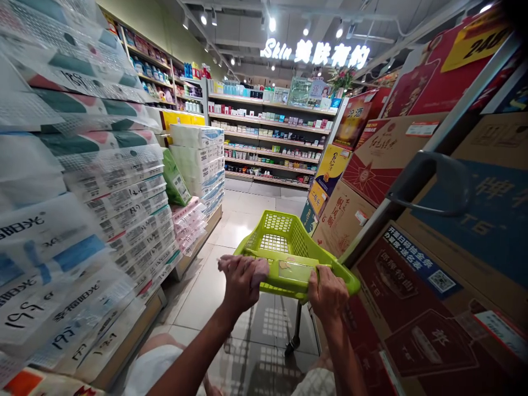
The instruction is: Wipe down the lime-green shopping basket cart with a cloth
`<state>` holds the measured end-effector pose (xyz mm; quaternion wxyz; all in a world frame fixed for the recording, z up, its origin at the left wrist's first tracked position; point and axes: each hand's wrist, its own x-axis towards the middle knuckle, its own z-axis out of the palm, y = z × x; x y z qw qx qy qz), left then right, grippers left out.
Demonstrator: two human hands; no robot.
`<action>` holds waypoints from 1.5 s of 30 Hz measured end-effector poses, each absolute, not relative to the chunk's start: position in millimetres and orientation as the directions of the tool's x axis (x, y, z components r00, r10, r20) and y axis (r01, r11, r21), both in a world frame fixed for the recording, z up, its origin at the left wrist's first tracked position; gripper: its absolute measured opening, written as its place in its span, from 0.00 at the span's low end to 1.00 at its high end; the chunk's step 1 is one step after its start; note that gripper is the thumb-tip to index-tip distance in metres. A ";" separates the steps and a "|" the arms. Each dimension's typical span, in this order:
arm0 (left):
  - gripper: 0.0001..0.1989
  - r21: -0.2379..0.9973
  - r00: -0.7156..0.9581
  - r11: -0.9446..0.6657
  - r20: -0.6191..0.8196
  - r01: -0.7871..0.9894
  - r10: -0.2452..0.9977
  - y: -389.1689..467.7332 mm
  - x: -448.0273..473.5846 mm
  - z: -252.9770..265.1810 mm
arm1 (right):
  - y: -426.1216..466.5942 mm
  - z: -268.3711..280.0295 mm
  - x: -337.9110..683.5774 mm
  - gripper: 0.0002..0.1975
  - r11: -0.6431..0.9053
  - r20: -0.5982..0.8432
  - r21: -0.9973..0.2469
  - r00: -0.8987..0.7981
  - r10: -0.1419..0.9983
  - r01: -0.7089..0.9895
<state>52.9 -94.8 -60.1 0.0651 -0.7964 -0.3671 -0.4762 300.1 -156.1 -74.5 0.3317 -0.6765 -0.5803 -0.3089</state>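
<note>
A lime-green plastic shopping cart [284, 242] with perforated basket walls stands right in front of me. I see only the grid floor of its basket. My left hand [241, 280] is closed around a soft, crumpled mauve cloth-like thing [259, 272] at the left end of the cart's push handle. Whether the fingers also grip the handle beneath it is hidden. My right hand [329, 291] is wrapped over the right end of the handle, beside its clear-covered panel [297, 269].
Packs of tissue paper [124, 203] are stacked high along the left on low platforms. Liquor cartons [363, 214] rise close on the right, with a metal post and grey loop [437, 209] jutting out. Cosmetics shelves [272, 124] cross the far end of the tiled aisle [202, 280].
</note>
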 end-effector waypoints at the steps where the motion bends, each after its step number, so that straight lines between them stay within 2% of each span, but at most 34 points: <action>1: 0.13 0.235 0.392 -0.709 0.698 0.665 0.599 -89.4 55.0 -42.1 | -156.1 -74.7 301.3 0.20 -0.100 0.802 -0.088 0.130 0.583 0.991; 3: 0.10 0.223 0.528 -0.647 0.418 0.729 0.739 -74.6 58.4 -4.2 | -156.2 -74.8 302.8 0.19 -0.094 0.799 -0.086 0.125 0.588 0.992; 5: 0.15 0.203 0.539 -0.568 0.181 0.798 0.823 -61.6 61.1 23.3 | -156.3 -74.9 303.1 0.19 -0.091 0.799 -0.090 0.127 0.588 0.992; 7: 0.18 0.178 0.522 -0.536 0.123 0.825 0.844 -58.0 62.8 29.5 | -156.1 -75.4 303.1 0.19 -0.083 0.805 -0.095 0.125 0.580 0.992; 8: 0.17 0.170 0.522 -0.549 0.178 0.819 0.834 -60.9 63.0 23.4 | -155.9 -75.7 303.1 0.19 -0.076 0.809 -0.096 0.122 0.575 0.992; 10: 0.13 0.168 0.490 -0.600 0.429 0.782 0.759 -74.5 62.5 -5.1 | -155.8 -76.2 303.7 0.18 -0.065 0.818 -0.098 0.117 0.563 0.993; 12: 0.11 0.183 0.334 -0.628 0.717 0.756 0.612 -93.1 61.7 -45.7 | -156.2 -76.7 305.2 0.18 -0.055 0.822 -0.101 0.114 0.558 0.993; 13: 0.13 0.193 0.234 -0.636 0.819 0.747 0.523 -101.6 61.4 -65.2 | -156.5 -77.0 306.5 0.18 -0.048 0.821 -0.105 0.114 0.560 0.993; 15: 0.19 0.203 0.101 -0.658 0.914 0.725 0.394 -112.0 60.8 -90.8 | -156.5 -78.1 310.5 0.17 -0.030 0.816 -0.119 0.115 0.566 0.992; 16: 0.19 0.217 0.086 -0.664 0.916 0.715 0.391 -112.4 60.1 -93.5 | -156.0 -78.9 313.1 0.17 -0.020 0.813 -0.129 0.117 0.570 0.992; 18: 0.16 0.286 0.150 -0.648 0.834 0.706 0.531 -102.6 56.9 -77.3 | -154.1 -80.9 318.8 0.16 0.002 0.810 -0.135 0.109 0.576 0.991; 19: 0.14 0.333 0.222 -0.627 0.735 0.705 0.641 -93.2 54.3 -60.6 | -153.0 -81.9 321.5 0.15 0.010 0.809 -0.131 0.101 0.579 0.991; 21: 0.13 0.402 0.387 -0.564 0.441 0.721 0.810 -70.8 47.9 -21.9 | -151.4 -83.0 325.4 0.14 0.014 0.808 -0.122 0.091 0.583 0.992; 23: 0.15 0.397 0.477 -0.524 0.219 0.754 0.851 -53.0 41.9 6.8 | -152.2 -82.3 325.9 0.14 0.004 0.804 -0.133 0.105 0.586 0.991; 24: 0.15 0.386 0.504 -0.534 0.184 0.752 0.844 -48.9 39.6 12.4 | -153.6 -81.4 324.5 0.14 -0.001 0.800 -0.146 0.119 0.588 0.989; 25: 0.14 0.383 0.518 -0.559 0.215 0.736 0.828 -48.7 38.1 10.9 | -155.5 -80.3 321.9 0.15 -0.002 0.796 -0.160 0.130 0.591 0.987; 27: 0.12 0.402 0.473 -0.639 0.441 0.656 0.763 -59.0 38.0 -12.3 | -160.2 -77.9 313.3 0.15 -0.005 0.795 -0.187 0.154 0.586 0.982; 29: 0.12 0.421 0.253 -0.711 0.731 0.564 0.634 -77.2 42.7 -52.8 | -164.6 -76.3 301.0 0.16 -0.026 0.812 -0.219 0.197 0.549 0.975; 31: 0.12 0.419 -0.035 -0.743 0.881 0.521 0.472 -93.8 51.5 -93.2 | -167.4 -75.2 287.4 0.18 -0.039 0.825 -0.225 0.212 0.524 0.974; 33: 0.13 0.414 -0.202 -0.759 0.910 0.502 0.363 -101.6 60.0 -116.4 | -168.3 -73.6 275.8 0.18 -0.025 0.825 -0.196 0.179 0.536 0.980; 35: 0.12 0.446 -0.229 -0.755 0.895 0.481 0.383 -98.0 62.1 -114.3 | -166.9 -71.0 268.6 0.17 0.003 0.822 -0.182 0.150 0.549 0.983; 37: 0.09 0.561 -0.156 -0.715 0.819 0.417 0.552 -85.5 55.6 -91.4 | -163.9 -68.2 265.9 0.16 0.025 0.824 -0.196 0.150 0.547 0.980; 39: 0.10 0.717 -0.015 -0.616 0.656 0.327 0.755 -70.6 44.0 -60.9 | -160.6 -66.3 266.5 0.16 0.040 0.820 -0.202 0.147 0.553 0.979; 41: 0.12 0.786 0.106 -0.553 0.547 0.278 0.831 -61.6 34.1 -39.1 | -158.8 -66.0 268.9 0.16 0.040 0.820 -0.206 0.150 0.553 0.978; 43: 0.12 0.756 0.141 -0.585 0.571 0.293 0.808 -63.6 31.2 -37.6 | -160.1 -66.9 271.5 0.16 0.046 0.826 -0.204 0.147 0.544 0.978; 45: 0.11 0.668 0.085 -0.666 0.682 0.332 0.727 -76.2 37.6 -59.4 | -164.7 -67.6 271.9 0.16 0.053 0.833 -0.193 0.135 0.537 0.980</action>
